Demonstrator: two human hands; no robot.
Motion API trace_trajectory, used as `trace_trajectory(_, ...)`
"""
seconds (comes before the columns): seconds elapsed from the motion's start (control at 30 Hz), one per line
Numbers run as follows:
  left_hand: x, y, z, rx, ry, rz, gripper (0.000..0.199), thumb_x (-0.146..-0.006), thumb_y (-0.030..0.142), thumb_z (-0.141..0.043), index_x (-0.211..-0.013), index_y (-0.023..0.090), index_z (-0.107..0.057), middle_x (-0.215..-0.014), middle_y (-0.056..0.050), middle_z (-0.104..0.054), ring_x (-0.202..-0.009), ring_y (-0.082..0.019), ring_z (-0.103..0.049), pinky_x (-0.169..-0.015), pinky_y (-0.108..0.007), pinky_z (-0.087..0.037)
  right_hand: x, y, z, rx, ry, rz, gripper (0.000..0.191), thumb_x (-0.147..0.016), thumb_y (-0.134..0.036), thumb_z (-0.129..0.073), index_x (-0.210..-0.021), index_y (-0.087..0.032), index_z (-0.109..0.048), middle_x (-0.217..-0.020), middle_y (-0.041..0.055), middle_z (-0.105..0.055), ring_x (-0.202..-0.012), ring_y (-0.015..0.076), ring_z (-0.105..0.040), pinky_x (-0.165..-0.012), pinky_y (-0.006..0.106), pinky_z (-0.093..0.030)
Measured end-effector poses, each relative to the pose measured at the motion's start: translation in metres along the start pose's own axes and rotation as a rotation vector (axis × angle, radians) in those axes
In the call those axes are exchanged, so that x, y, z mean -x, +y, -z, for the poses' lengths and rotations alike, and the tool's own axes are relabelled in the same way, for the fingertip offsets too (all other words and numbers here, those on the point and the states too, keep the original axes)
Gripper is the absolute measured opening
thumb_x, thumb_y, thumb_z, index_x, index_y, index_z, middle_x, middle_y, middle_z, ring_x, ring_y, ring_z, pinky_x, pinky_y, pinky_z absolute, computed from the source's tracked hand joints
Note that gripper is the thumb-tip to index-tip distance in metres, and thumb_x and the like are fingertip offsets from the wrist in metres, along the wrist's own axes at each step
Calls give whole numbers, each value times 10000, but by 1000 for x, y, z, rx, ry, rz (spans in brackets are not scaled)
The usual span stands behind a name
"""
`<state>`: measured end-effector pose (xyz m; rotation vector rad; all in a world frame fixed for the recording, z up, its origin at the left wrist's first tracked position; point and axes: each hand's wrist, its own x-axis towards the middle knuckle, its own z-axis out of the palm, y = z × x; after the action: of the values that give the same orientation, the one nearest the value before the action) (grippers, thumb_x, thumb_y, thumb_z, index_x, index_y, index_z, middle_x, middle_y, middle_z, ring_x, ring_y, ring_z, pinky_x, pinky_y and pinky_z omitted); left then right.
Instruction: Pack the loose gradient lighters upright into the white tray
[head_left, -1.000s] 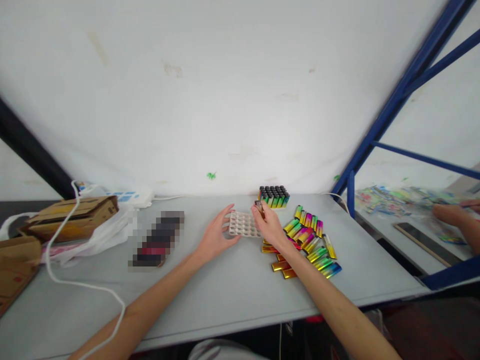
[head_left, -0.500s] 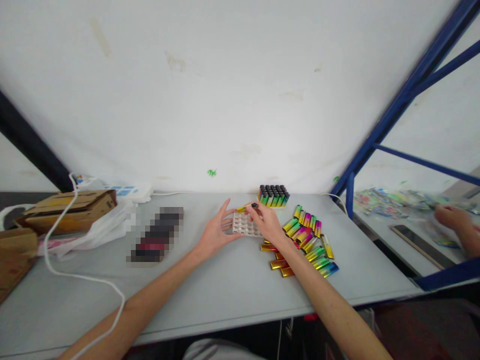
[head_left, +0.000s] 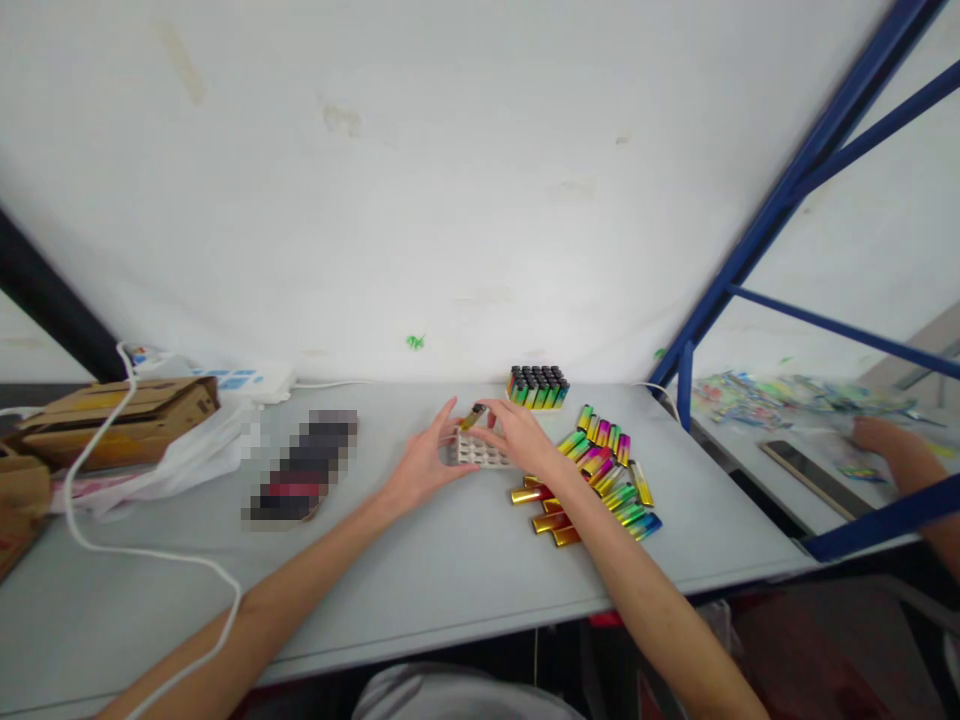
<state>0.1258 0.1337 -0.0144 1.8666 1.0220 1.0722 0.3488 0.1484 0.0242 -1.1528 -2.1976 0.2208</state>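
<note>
Between two hands (head_left: 425, 468), one pale tray (head_left: 481, 455), one lighter (head_left: 471, 418).

No readable lettering or numbers; a small illegible green mark (head_left: 415, 342) on the wall (head_left: 480, 220)

One view, head-worn by me, looking forward and down over the desk (head_left: 420, 575), facing the pale wall (head_left: 450, 210), fairly near my left hand (head_left: 417, 468) and right hand (head_left: 519, 436), wide enough to catch the blue frame (head_left: 755, 236) at right.
</note>
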Motion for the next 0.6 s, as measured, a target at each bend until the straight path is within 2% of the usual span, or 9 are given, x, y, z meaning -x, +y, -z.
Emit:
trace_trajectory(0.07,-2,-5,6,-190,28,-11,1096,-737,456,-905,-1658,233,-354,-1435,-135,-703,-1305,-409,-681,-1174,-598,-487,5,12,18,49,44,-48,366,-1075,-456,-583,-1301,-186,-682,-1080,105,-729,-965,235,-675,-936,348,-492)
trace_trajectory(0.1,-3,-8,9,-271,25,-9,1061,-750,474,-892,-1645,235,-373,-1420,-134,-711,-1330,-411,-665,-1185,-597,-472,9,20,29,90,69,-100,324,-1078,-436,-578,-1250,-194,-706,-1088,106,-737,-958,232,-679,-934,346,-492)
trace_trajectory(0.2,-5,-15,13,-397,-6,-10,1001,-784,521,-849,-1622,228,-385,-1449,-160,-688,-1386,-394,-626,-1200,-571,-458,24,48,63,294,124,-404,263,-1076,-344,-553,-1138,-172,-741,-1008,124,-768,-916,252,-696,-895,355,-491)
trace_trajectory(0.3,-5,-16,12,-422,-41,-15,967,-825,545,-804,-1622,218,-365,-1477,-171,-667,-1412,-381,-608,-1207,-552,-455,40,66,82,409,5,-646,316,-1045,-399,-609,-1158,-146,-760,-1033,171,-795,-975,290,-731,-877,359,-493)
trace_trajectory(0.37,-4,-14,10,-415,-57,-13,979,-830,561,-796,-1633,228,-345,-1473,-167,-672,-1415,-377,-607,-1205,-547,-458,47,68,82,436,-120,-717,392,-996,-476,-677,-1172,-139,-770,-1100,201,-794,-1032,316,-740,-872,360,-499)
trace_trajectory(0.47,-2,-9,8,-406,-84,8,1035,-818,568,-805,-1654,224,-302,-1500,-175,-653,-1445,-380,-578,-1216,-550,-440,47,60,70,484,-266,-766,444,-955,-510,-712,-1168,-127,-777,-1169,233,-776,-1068,338,-743,-868,364,-509)
trace_trajectory(0.6,-1,-5,6,-411,-124,38,1085,-814,569,-804,-1680,224,-248,-1529,-175,-631,-1483,-377,-538,-1242,-550,-403,35,50,55,501,-291,-701,334,-974,-325,-664,-1212,-107,-749,-1191,221,-773,-1096,303,-733,-901,332,-498)
